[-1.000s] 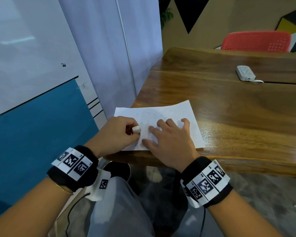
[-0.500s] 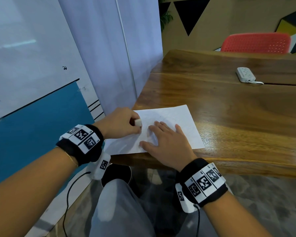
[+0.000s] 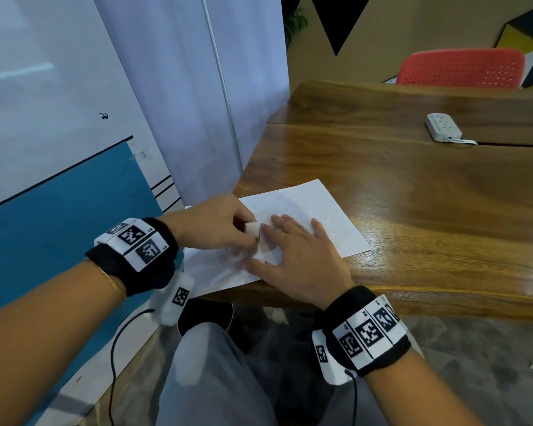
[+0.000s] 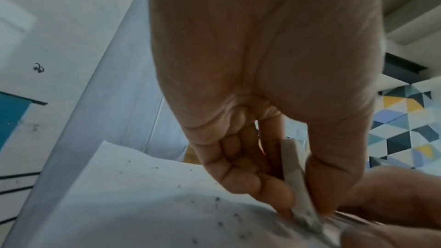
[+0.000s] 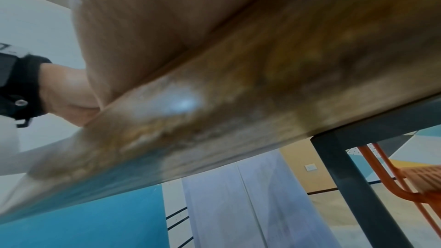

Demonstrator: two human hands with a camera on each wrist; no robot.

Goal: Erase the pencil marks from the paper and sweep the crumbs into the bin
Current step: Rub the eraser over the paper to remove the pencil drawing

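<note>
Palm-down, right hand [image 3: 293, 256] flat on paper [image 3: 330, 216]

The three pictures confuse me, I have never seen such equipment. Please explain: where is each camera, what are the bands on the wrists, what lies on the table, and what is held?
No machine: a person works with bare hands. One camera sits on the head, one on each wrist; the black bands with printed squares hold those.

On the wooden table lies a paper, dotted with dark crumbs. The left hand pinches a white eraser against the paper. The right hand presses flat on it. Farther off lies a white power strip. The right wrist view shows mostly the table's edge.
</note>
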